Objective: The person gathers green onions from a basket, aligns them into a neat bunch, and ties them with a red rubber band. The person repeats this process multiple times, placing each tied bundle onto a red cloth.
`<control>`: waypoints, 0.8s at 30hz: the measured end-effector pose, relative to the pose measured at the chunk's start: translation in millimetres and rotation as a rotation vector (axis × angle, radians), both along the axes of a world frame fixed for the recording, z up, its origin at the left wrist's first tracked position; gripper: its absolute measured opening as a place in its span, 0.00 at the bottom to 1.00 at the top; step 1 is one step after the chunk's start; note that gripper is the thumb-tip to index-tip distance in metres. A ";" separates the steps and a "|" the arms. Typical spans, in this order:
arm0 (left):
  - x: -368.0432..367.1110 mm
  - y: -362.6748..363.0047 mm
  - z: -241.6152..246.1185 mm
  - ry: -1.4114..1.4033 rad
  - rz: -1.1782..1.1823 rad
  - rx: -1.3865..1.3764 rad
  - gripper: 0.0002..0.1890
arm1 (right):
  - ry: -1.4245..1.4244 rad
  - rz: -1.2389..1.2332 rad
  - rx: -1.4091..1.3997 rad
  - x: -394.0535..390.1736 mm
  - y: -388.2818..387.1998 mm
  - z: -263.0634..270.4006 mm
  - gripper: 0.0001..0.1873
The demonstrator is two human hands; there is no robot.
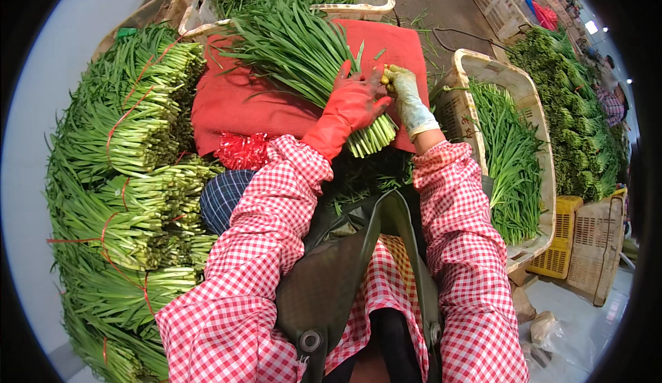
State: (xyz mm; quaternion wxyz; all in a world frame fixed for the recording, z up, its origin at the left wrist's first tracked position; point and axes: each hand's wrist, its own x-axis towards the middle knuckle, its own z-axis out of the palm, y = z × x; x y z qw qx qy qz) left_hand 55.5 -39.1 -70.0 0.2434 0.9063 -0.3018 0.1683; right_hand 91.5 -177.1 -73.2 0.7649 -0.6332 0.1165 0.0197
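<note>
My left hand (pixel 354 98), in a red rubber glove, lies across the stalk end of a loose bundle of garlic chives (pixel 295 47). Its fingers span the stalks and hold them against a red cloth-covered surface (pixel 403 41). The pale cut ends point towards me; the green leaves fan out to the far left. Just right of the bundle is my right hand (pixel 406 91), in a pale, stained glove. Its fingers are curled with the tips together near my left fingertips. Whether something small is pinched there cannot be made out.
Tied chive bundles (pixel 139 140) are stacked on my left. Red shiny ties (pixel 241 150) lie at the cloth's near left edge. A white crate (pixel 382 0) with loose greens stands beyond. On my right, another crate (pixel 463 62) holds chives, near a yellow crate (pixel 556 248). A person (pixel 610 104) is farther right.
</note>
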 end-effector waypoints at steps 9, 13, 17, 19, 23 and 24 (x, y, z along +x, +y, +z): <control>-31.4 20.2 -3.3 -0.090 0.076 -0.045 0.21 | -0.008 0.195 -0.563 22.1 -6.6 -22.9 0.16; -34.1 25.2 -8.4 -0.117 0.076 -0.062 0.16 | -0.404 0.289 -1.376 46.9 4.2 8.7 0.24; -32.7 24.1 -10.4 -0.143 0.086 -0.087 0.14 | -0.490 0.600 -1.640 58.4 20.3 21.3 0.17; -32.8 23.7 -10.3 -0.136 0.096 -0.093 0.13 | -0.461 0.696 -1.633 61.3 13.9 22.7 0.11; -32.2 23.4 -10.7 -0.154 0.089 -0.099 0.11 | -0.277 0.919 -1.508 72.2 -40.2 36.6 0.11; -31.7 23.1 -10.9 -0.154 0.084 -0.104 0.11 | -0.092 0.789 -1.261 76.5 -54.2 42.0 0.10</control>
